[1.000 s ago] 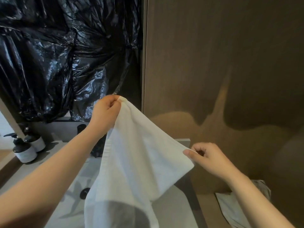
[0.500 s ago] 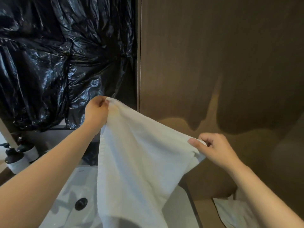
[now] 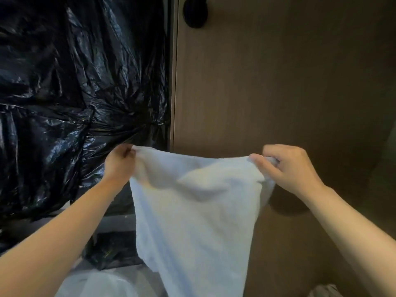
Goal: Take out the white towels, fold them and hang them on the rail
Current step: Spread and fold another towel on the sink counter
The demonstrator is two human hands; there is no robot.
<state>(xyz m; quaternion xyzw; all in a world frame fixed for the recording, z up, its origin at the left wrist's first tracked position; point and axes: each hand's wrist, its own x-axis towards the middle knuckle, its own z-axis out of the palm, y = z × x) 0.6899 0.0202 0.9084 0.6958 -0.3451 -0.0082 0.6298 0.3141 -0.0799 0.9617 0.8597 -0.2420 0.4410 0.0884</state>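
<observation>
Nearest, two bare forearms reach in from the lower corners. Far below the left grip, at the bottom edge, part of a pale white basin shows. Low beneath the right grip, in the corner, sits a scrap of pale cloth, too cropped to tell what it is.

Between the two grips hangs the white towel, held up in the air by its top edge. The left grip pinches the upper left corner, fingers curled round a bunch of fabric. The right grip pinches the upper right corner between thumb and curled fingers, with a little cloth bunched past the thumb. Both grips sit at about the same height and well apart, so the top edge runs between them with a slight sag and a soft fold under its middle. The rest of the towel drops beneath the grips and runs out of the bottom of the view.

Behind the left grip spreads crinkled, glossy black plastic sheeting. Behind the right grip stands a brown wood-grain panel. High above both grips, near the panel's top, is a dark round knob.
</observation>
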